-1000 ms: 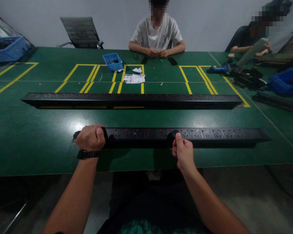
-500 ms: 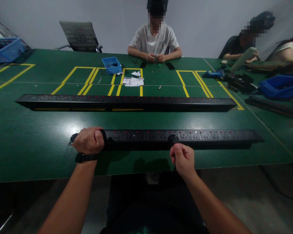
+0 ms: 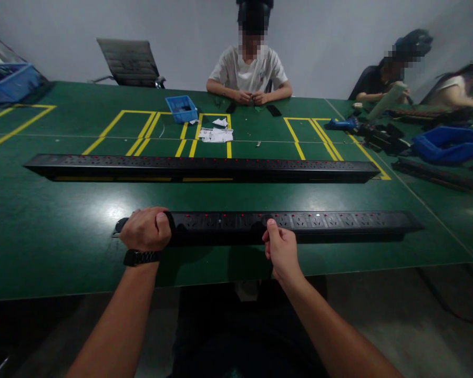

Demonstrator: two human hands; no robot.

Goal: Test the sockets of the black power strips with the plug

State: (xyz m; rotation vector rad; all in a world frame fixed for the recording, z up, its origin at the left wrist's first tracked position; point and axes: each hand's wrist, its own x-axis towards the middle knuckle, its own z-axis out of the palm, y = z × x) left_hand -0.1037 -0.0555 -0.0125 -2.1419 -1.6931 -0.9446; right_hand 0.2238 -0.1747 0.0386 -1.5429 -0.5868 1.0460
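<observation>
A long black power strip (image 3: 347, 221) with a row of sockets and small red lights lies along the near side of the table. My left hand (image 3: 145, 229), a dark watch on its wrist, is closed over the strip's left end, whose grip is partly hidden beneath the fingers. In my right hand (image 3: 283, 248), thumb and fingers pinch a black plug (image 3: 265, 219) at the sockets near the strip's middle. Most of the plug is dark, and I cannot tell whether its pins are in a socket. A second black power strip (image 3: 220, 167) lies parallel, farther back.
The green table (image 3: 82, 210) carries yellow tape outlines. Beyond the far strip are a small blue bin (image 3: 181, 109) and white papers (image 3: 216, 135). A larger blue bin (image 3: 451, 144) and dark parts lie at right. Co-workers sit across the table and at right.
My right hand has moved left along the near strip with the plug, to another socket position. My left hand stays at the strip's left end.
</observation>
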